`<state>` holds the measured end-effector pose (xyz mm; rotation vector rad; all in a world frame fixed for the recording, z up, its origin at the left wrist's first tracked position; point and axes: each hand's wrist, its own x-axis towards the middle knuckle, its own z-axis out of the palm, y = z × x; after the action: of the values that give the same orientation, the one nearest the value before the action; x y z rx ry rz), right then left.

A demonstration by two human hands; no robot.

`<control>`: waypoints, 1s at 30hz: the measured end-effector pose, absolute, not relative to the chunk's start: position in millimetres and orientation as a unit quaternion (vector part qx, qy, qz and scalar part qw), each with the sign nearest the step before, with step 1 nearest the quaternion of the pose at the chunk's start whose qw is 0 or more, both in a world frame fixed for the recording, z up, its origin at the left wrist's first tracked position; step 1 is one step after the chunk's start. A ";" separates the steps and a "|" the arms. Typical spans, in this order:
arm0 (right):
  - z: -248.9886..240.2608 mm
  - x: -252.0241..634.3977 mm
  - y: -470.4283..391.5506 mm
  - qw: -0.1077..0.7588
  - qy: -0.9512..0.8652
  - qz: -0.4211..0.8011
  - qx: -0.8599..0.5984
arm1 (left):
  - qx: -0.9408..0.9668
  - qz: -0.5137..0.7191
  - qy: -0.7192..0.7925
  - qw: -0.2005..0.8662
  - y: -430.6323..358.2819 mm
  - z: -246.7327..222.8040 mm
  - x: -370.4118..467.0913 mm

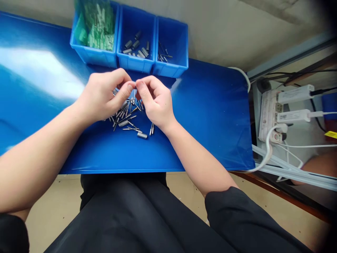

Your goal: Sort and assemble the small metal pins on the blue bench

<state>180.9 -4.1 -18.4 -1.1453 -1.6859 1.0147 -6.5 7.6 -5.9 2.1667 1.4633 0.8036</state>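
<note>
My left hand (105, 95) and my right hand (156, 102) meet above a pile on the blue table, thumbs and fingers pinched together tip to tip. Whatever is between the fingertips is too small and covered to name; a thin silver shaft shows just below them. Under the hands lies a loose heap of blind rivets (126, 110) mixed with a few metal hex standoffs. One hex standoff (142, 135) rests at the near side of the heap. Two rivets (152, 129) lie apart, beside my right wrist.
Three blue bins stand behind the hands: the left bin (101, 56) with green plastic bags, the middle bin (135, 62) with several hex standoffs, the right bin (171, 70) with rivets. A power strip (267, 114) with plugs and white cables sits right of the table (210, 116).
</note>
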 end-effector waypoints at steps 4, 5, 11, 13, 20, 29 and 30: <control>-20.2 181.5 -2.4 0.444 -0.656 0.425 -0.439 | 0.772 0.320 0.504 0.217 3.0 -1.6 -4.3; -20.6 181.5 -2.0 0.449 -0.652 0.428 -0.436 | 0.775 0.318 0.500 0.223 1.9 -0.6 -3.9; -23.2 180.6 -0.2 0.459 -0.643 0.426 -0.441 | 0.791 0.321 0.467 0.232 1.8 -3.6 -4.1; -23.5 180.3 0.3 0.456 -0.646 0.420 -0.444 | 0.795 0.327 0.458 0.223 2.9 -6.2 -4.5; -24.7 180.2 1.8 0.460 -0.657 0.416 -0.428 | 0.793 0.330 0.466 0.211 5.2 -6.0 -4.3; -29.5 179.6 2.4 0.481 -0.681 0.410 -0.370 | 0.781 0.301 0.501 0.220 6.6 -3.7 -5.0; -28.6 179.6 1.9 0.475 -0.689 0.403 -0.370 | 0.779 0.303 0.503 0.220 6.8 -3.9 -5.2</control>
<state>179.6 1.9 -28.6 -0.9058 -1.6836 0.9859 -5.2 6.8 -3.9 2.1548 1.3903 0.8368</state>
